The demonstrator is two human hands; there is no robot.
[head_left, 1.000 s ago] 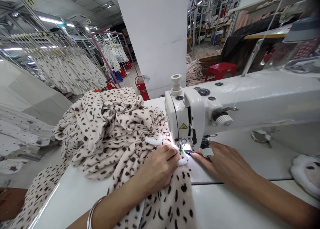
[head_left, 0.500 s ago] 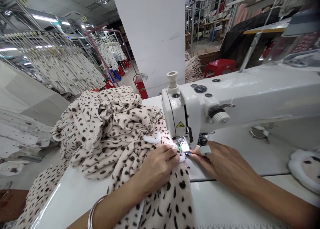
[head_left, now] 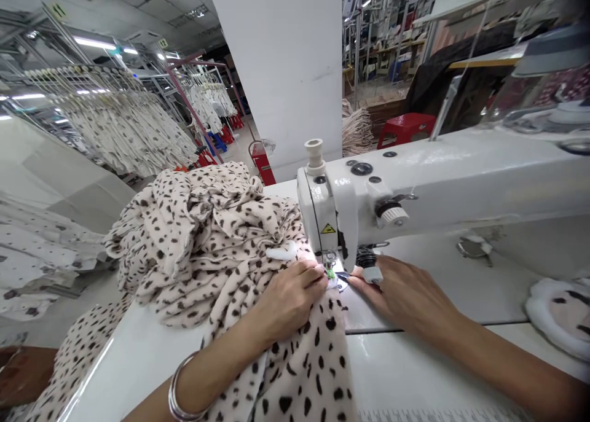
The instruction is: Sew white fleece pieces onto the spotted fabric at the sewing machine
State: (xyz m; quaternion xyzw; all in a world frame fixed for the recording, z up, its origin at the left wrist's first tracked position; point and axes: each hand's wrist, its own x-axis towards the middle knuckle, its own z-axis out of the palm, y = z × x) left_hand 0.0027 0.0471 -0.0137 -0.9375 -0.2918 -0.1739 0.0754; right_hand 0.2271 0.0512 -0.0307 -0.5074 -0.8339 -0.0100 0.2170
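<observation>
My left hand (head_left: 295, 293) is closed on the edge of the spotted plush fabric (head_left: 304, 367), its fingertips just left of the presser foot (head_left: 330, 273) of the white sewing machine (head_left: 350, 207). The fabric is pale pink with dark spots; it is heaped left of the machine and hangs toward me. My right hand (head_left: 396, 287) reaches in from the right, below the machine head. Between its thumb and fingers is a thin, dark pointed tool (head_left: 342, 276), whose tip lies by the presser foot. My fingers hide most of that tool. A white fluffy strip (head_left: 282, 251) shows on the heap.
A white-edged plush piece (head_left: 560, 317) lies on the table at the right. A ruler scale (head_left: 415, 416) runs along the table's front edge. Behind the machine are a white pillar (head_left: 286, 72) and a red stool (head_left: 405, 129). Garments hang on racks (head_left: 120, 121) at the left.
The white trim that showed below my left fingertips is now mostly out of sight, and more of the needle plate shows. Both hands stay beside the presser foot. The view has shifted slightly.
</observation>
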